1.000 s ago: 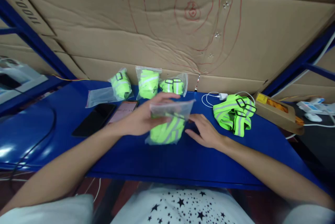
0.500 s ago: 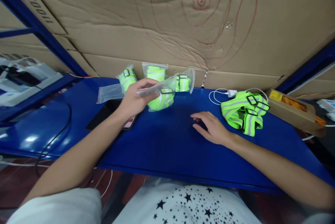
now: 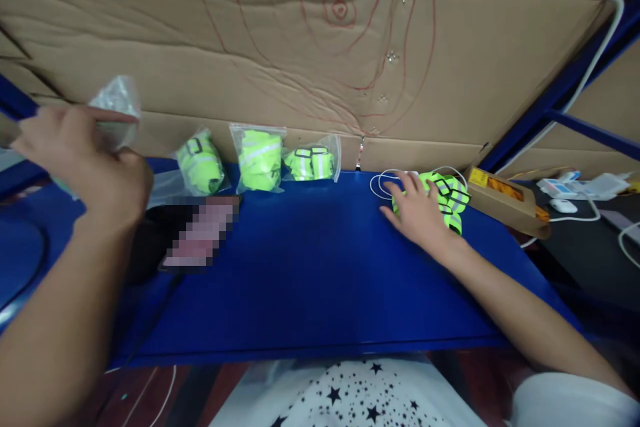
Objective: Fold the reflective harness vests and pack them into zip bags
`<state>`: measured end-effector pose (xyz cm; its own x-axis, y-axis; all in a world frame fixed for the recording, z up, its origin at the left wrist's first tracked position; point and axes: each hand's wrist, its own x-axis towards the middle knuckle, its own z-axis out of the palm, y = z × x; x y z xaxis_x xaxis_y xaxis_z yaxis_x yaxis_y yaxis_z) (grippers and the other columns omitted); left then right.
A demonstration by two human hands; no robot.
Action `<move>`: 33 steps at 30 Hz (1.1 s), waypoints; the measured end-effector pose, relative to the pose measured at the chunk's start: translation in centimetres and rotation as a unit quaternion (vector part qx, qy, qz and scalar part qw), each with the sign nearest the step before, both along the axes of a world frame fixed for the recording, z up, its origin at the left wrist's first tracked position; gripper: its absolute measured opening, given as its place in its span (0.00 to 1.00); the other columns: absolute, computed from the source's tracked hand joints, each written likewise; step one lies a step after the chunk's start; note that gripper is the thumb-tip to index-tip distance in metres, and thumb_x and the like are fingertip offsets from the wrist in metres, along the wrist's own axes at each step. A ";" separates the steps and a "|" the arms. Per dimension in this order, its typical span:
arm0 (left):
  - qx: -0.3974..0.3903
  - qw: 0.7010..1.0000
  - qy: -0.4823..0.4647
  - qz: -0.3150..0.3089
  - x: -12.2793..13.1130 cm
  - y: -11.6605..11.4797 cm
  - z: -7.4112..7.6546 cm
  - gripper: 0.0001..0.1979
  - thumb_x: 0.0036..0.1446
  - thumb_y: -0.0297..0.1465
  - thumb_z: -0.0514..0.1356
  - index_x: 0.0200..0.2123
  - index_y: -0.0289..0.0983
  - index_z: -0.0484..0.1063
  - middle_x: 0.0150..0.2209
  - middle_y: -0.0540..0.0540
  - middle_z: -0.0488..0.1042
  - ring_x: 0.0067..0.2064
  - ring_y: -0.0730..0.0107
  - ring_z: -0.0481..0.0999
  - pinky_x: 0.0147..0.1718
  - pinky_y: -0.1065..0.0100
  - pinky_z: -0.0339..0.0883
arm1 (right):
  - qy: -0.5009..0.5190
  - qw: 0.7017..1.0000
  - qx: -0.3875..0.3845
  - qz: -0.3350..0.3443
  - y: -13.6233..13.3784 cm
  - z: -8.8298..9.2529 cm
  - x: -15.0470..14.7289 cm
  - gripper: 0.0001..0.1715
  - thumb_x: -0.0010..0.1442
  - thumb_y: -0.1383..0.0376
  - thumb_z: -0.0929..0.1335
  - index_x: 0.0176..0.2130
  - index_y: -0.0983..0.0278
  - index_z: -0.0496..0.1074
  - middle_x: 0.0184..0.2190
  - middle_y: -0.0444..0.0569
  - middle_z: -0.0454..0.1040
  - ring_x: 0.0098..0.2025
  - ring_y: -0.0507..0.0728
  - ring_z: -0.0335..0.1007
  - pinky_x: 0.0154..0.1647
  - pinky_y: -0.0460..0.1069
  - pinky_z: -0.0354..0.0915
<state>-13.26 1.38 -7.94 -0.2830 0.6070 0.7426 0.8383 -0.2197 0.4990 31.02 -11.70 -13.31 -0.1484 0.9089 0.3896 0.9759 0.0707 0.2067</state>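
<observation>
My left hand point(image 3: 83, 154), raised at the far left and a little blurred, is closed on a clear plastic bag point(image 3: 117, 100). A bit of green shows below that hand; most of the bag's lower part is hidden. My right hand point(image 3: 415, 210) rests with spread fingers on a loose heap of neon-green reflective straps point(image 3: 454, 195) with black buckles, covering part of it. Along the cardboard lie three clear zip bags with rolled green straps: a left bag point(image 3: 201, 164), a middle bag point(image 3: 261, 160) and a right bag point(image 3: 313, 162).
A phone point(image 3: 203, 234) with a blurred-out screen lies on the blue table point(image 3: 310, 267), beside a dark object point(image 3: 150, 240). White cable point(image 3: 377, 184) loops behind the straps. An open cardboard box point(image 3: 505, 207) stands at the right. A cardboard wall point(image 3: 280, 34) closes off the back.
My left hand has carried the bagged straps away to the far left. My right hand has moved right, from bare table onto the loose straps. The view has shifted right.
</observation>
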 end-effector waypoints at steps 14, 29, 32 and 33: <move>-0.355 0.912 0.203 -0.014 -1.9 2.9 -2.4 0.27 0.54 0.37 0.60 0.56 0.34 0.76 0.38 0.44 0.77 0.31 0.66 0.63 0.42 0.60 0.67 | -0.081 0.983 -0.123 -0.106 3.5 -0.7 8.3 0.26 0.67 0.71 0.59 0.60 0.66 0.71 0.60 0.62 0.71 0.62 0.72 0.62 0.59 0.65 0.57; -0.158 0.933 0.197 -0.257 5.2 -2.1 -1.7 0.23 0.65 0.44 0.52 0.46 0.35 0.79 0.46 0.43 0.81 0.41 0.61 0.79 0.45 0.65 0.70 | 0.023 0.988 0.152 0.009 2.6 1.7 6.2 0.18 0.70 0.69 0.59 0.49 0.61 0.74 0.47 0.54 0.77 0.51 0.62 0.70 0.50 0.57 0.56; -0.218 0.870 0.140 -0.420 6.7 -3.2 -2.3 0.20 0.64 0.46 0.58 0.50 0.40 0.77 0.47 0.46 0.82 0.44 0.63 0.80 0.45 0.67 0.73 | 0.065 0.966 0.241 0.069 0.8 3.3 3.4 0.19 0.70 0.69 0.59 0.47 0.58 0.77 0.47 0.52 0.76 0.51 0.62 0.70 0.50 0.58 0.59; -0.231 0.845 0.132 -0.463 7.3 -3.6 -2.6 0.20 0.64 0.46 0.60 0.52 0.41 0.76 0.47 0.46 0.82 0.43 0.64 0.80 0.45 0.66 0.74 | 0.073 0.964 0.244 0.073 0.1 3.6 2.1 0.20 0.70 0.69 0.59 0.47 0.56 0.78 0.47 0.52 0.76 0.51 0.63 0.70 0.51 0.59 0.59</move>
<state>-5.99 -2.27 -10.55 0.6119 0.7196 0.3282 0.5088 -0.6759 0.5332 33.15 -11.63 -9.72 -0.1718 0.5861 0.7918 0.9842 0.1376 0.1117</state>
